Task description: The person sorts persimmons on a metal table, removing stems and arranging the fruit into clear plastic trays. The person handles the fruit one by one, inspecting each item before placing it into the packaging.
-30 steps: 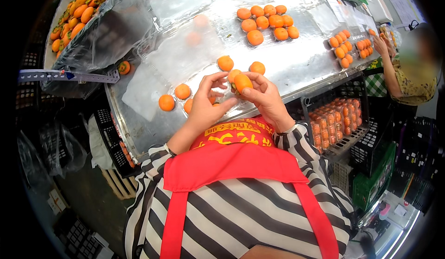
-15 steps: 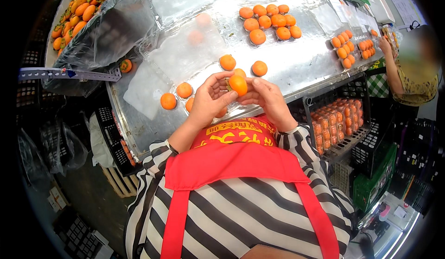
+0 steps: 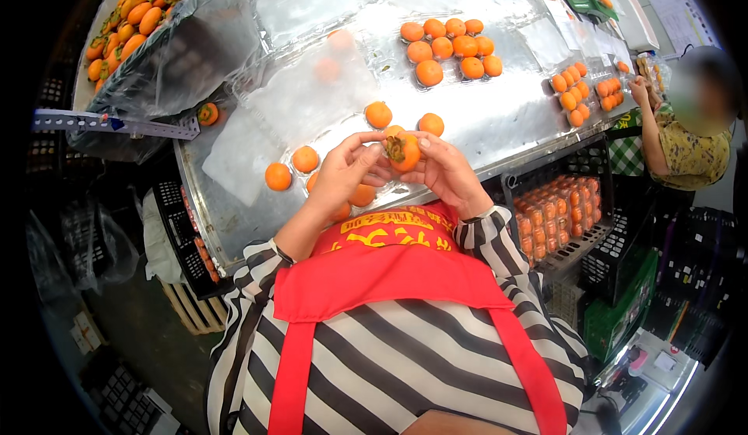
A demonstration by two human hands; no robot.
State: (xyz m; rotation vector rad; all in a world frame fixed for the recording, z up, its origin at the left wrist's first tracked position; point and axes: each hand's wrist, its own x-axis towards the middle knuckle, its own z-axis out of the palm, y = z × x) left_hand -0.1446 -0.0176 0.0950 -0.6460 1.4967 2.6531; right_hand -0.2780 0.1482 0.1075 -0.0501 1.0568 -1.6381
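Observation:
Between my two hands, above the near edge of the metal table (image 3: 487, 140), is an orange persimmon (image 3: 407, 158) with its brown-green leafy cap turned up toward me. My right hand (image 3: 454, 172) grips it from the right, thumb on its upper side. From the left, my left hand (image 3: 343, 172) pinches at the cap with thumb and fingertips. Loose persimmons lie around my hands, among them one just beyond (image 3: 379, 114), one to the right (image 3: 432, 124) and two at the left, the farther left one (image 3: 278, 176) apart from my wrist. Some behind my fingers are partly hidden.
A plastic-lined crate (image 3: 204, 53) heaped with persimmons stands at the far left. Clear sheets and trays (image 3: 312, 84) cover part of the table. Filled trays (image 3: 465, 46) sit farther back and right. A black crate (image 3: 573, 244) holds packed fruit. Another person (image 3: 689, 143) works at right.
The persimmon has been turned in my hands, so its leafy cap now faces up instead of its smooth orange side. My hands stay in nearly the same place.

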